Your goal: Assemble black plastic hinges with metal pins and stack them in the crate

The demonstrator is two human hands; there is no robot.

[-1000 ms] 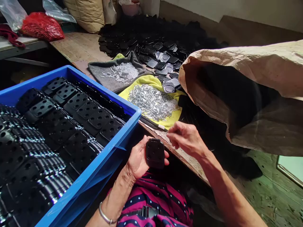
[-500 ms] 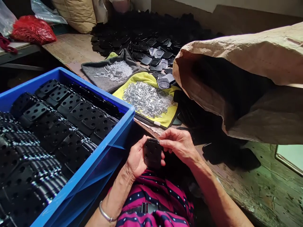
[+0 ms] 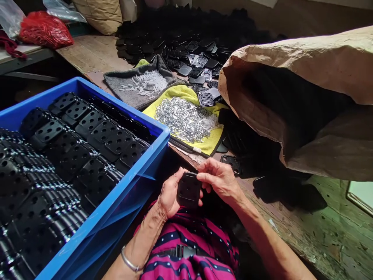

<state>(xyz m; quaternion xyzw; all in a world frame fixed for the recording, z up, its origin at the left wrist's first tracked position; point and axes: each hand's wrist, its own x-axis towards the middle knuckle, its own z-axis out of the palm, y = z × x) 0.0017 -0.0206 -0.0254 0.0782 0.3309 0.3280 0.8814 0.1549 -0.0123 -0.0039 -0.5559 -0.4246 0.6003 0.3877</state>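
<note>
Black, round-cornered rectangular plastic plate (image 3: 189,191) sits right of blue plastic crate (image 3: 134,186), long axis pointing away from the body. Left hand (image 3: 171,194), nearer the crate, clamps its sides. Right hand (image 3: 220,181): thumb and 1 finger pinched together at plate's far right corner (anything between? can't tell); plate lies left of those fingertips.

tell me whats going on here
A person's left hand holds a small black plate with holes, while the right hand has its thumb and fingers at the plate's upper right corner. Beyond, shiny metal pins lie heaped on a yellow cloth. To the left, a blue crate holds rows of similar black plates.
</note>
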